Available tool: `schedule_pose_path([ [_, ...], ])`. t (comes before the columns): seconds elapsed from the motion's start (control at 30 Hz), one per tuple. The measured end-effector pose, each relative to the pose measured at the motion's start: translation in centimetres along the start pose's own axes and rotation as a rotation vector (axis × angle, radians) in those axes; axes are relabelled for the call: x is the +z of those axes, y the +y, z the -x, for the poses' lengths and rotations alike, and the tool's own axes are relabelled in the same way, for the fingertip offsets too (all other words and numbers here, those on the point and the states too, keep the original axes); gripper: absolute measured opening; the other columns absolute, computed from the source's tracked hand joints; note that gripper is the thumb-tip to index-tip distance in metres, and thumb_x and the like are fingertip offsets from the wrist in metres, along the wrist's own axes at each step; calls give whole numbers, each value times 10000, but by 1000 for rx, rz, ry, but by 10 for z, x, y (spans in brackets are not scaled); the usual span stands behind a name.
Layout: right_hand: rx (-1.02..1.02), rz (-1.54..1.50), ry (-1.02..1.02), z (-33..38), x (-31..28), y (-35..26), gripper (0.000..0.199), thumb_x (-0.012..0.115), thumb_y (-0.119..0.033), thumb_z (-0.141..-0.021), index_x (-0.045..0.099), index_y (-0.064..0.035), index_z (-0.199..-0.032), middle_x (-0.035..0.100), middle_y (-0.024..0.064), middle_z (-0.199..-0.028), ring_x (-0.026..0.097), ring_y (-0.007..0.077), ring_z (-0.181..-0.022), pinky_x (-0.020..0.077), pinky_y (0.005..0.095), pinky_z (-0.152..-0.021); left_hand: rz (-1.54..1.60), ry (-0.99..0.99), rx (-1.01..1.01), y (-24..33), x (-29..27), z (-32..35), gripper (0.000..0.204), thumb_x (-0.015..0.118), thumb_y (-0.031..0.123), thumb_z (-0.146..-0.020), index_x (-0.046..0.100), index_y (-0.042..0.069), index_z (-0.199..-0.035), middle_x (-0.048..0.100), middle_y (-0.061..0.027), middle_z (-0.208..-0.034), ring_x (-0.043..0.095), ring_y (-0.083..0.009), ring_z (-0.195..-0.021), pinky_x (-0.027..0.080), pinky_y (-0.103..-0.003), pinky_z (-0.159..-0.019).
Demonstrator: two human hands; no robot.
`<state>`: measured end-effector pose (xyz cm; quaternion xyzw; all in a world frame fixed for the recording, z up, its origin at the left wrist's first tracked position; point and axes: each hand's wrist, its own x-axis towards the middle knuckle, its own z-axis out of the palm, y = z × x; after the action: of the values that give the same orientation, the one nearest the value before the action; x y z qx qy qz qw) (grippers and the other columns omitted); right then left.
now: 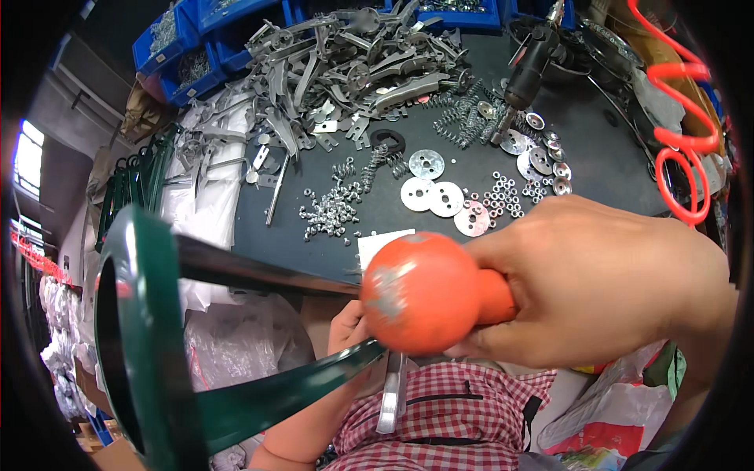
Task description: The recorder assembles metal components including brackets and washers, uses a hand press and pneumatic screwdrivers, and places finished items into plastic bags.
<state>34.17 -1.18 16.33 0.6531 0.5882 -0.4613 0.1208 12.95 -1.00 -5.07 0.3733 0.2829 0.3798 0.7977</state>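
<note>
above the checked cloth (440,424): one green frame (290,386), loop to the left, silver bar (389,402) just below its narrow end. orange tool (420,294): right hand (585,286), fingers clamped on its neck, head masking that narrow end. left hand (345,326): beneath, partly hidden; i cannot tell whether its fingers are closed. progress, as i judge it: one unit under way, fit concealed. apparently left: spare frames (137,179), far left; loose discs (426,164), springs (463,118), nuts (330,210), levers (393,69). room: bare bench (613,157) right of the discs, bounded by red hose (687,142); near edge passes behind the frame.
</note>
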Motion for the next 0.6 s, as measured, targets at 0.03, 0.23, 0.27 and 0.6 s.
schedule_pose_path([
  [0.03,5,2,1,0,2,-3,292,619,-291,-756,613,-60,-934,625,128,-703,617,274,-663,487,356,-615,0,47,-25,-2,0,0,341,559,212,-870,511,7,-1139,579,-44,-1002,546,-100,-896,439,-242,-779],
  [0.23,-215,235,161,-6,-8,-48,326,571,-339,-786,606,-27,-874,609,148,-688,602,301,-676,476,378,-635,65,93,-53,-3,3,1,357,551,230,-869,494,8,-1142,561,-72,-1049,546,-136,-932,451,-276,-790],
  [0.27,-182,235,140,-4,-9,-48,333,566,-345,-787,605,-23,-862,607,150,-685,600,302,-671,475,379,-632,76,103,-60,-3,4,1,361,549,234,-868,491,8,-1143,558,-78,-1058,546,-143,-940,453,-283,-792],
  [0.6,110,214,-76,5,-10,-63,433,515,-402,-806,596,18,-739,589,168,-658,582,304,-629,462,391,-609,-52,183,-121,-7,-5,8,399,485,271,-892,436,6,-1186,498,-117,-1182,511,-211,-1055,445,-326,-858],
])
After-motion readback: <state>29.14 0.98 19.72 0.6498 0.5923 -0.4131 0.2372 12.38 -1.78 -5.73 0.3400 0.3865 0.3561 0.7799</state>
